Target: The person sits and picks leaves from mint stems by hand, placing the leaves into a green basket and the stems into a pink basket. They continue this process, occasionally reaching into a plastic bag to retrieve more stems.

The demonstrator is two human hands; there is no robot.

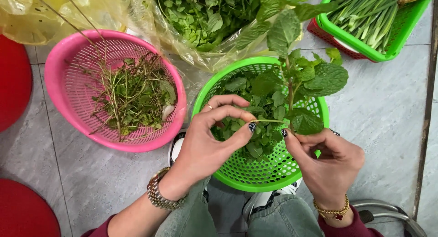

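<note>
Near the middle of the frame the person's left hand (207, 143) pinches a thin side stalk between thumb and forefinger, fingers closed on it, while the right hand (331, 161) at lower right is closed on the lower end of the main stem of the same mint sprig (296, 77). The sprig stands nearly upright above the hands, its broad crinkled leaves reaching toward the top centre of the frame. Directly beneath it sits a round green plastic basket (273, 173), partly filled with picked mint leaves (255, 93). To the left, just beside it, a pink plastic basket (73, 77) holds bare stems and scraps (130, 93). At the top centre a clear plastic bag (200, 54) lies open with more leafy greens (200, 13) inside, touching the rims of both baskets. In the upper right corner a rectangular green crate (388, 43) carries long green onions (369, 13). All of this rests on a grey tiled floor (383, 104). A metal watch (159, 193) circles the left wrist and a gold bracelet (332, 211) the right.
</note>
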